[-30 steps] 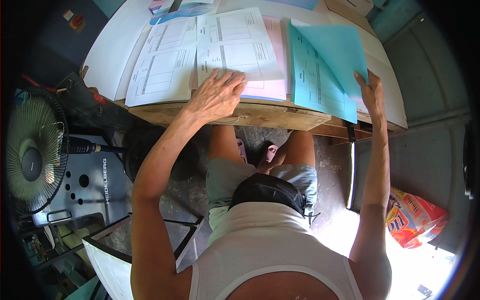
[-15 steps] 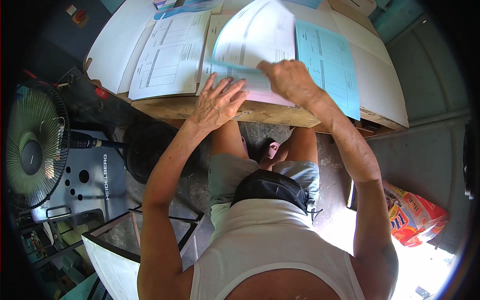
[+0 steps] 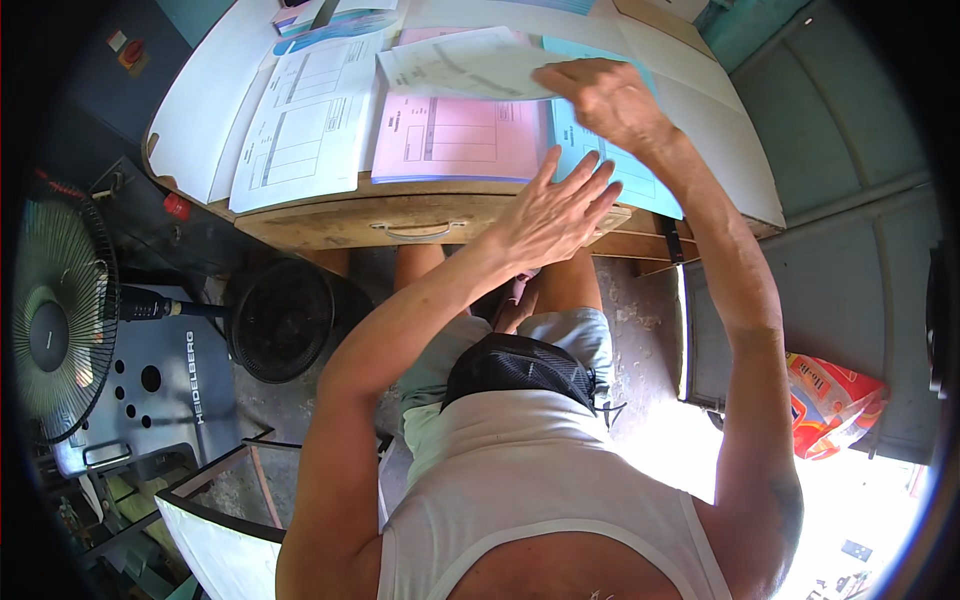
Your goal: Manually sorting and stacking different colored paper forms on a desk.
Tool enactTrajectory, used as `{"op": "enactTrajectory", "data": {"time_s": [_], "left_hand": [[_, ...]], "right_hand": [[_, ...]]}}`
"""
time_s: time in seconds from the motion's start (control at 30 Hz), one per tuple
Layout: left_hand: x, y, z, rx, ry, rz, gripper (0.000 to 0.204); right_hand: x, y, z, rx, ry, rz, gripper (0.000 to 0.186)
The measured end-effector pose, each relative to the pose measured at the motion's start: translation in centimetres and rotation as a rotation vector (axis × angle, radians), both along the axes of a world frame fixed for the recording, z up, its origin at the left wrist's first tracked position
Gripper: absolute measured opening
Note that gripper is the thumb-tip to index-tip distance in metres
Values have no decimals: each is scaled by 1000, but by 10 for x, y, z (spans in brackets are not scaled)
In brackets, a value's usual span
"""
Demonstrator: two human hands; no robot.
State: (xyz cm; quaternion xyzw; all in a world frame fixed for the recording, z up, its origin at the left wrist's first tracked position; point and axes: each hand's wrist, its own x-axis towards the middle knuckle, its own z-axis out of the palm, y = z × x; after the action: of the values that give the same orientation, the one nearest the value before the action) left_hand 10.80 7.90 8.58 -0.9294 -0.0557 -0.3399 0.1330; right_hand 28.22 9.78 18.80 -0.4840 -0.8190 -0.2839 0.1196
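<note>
My right hand (image 3: 612, 100) is closed on the right end of a white printed form sheet (image 3: 460, 68), which is lifted, tilted and slightly blurred. Below that sheet lies a stack of pink printed forms (image 3: 465, 145), with a purplish edge along its front. To the right is a stack of light blue forms (image 3: 625, 175), partly covered by my hands. On the left side of the table lies a stack of white forms (image 3: 312, 130). My left hand (image 3: 560, 210), fingers spread and holding nothing, is over the table's front edge near the blue stack.
A wooden drawer (image 3: 340, 222) with a metal handle runs under the white tabletop (image 3: 190, 130). Left of me are a fan (image 3: 50, 335), a black round bin (image 3: 283, 320) and a grey machine panel (image 3: 160, 400). A red plastic bag (image 3: 835, 405) leans at the right wall.
The right hand has carried the lifted sheet up, uncovering the pink forms. My left hand has come off the papers and shifted right. The head view has shifted slightly.
</note>
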Motion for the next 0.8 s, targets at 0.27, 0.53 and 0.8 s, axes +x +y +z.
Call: {"op": "enactTrajectory", "data": {"time_s": [0.27, 0.53, 0.8], "left_hand": [[35, 3, -46, 42, -2, -62, 20], [23, 14, -19, -160, -168, -57, 24], [-174, 86, 6, -226, -184, 349, 49]], "right_hand": [[97, -97, -50, -93, 165, -323, 31], [37, -159, -52, -322, 322, -269, 39], [61, -160, -75, -247, 328, -485, 35]]}}
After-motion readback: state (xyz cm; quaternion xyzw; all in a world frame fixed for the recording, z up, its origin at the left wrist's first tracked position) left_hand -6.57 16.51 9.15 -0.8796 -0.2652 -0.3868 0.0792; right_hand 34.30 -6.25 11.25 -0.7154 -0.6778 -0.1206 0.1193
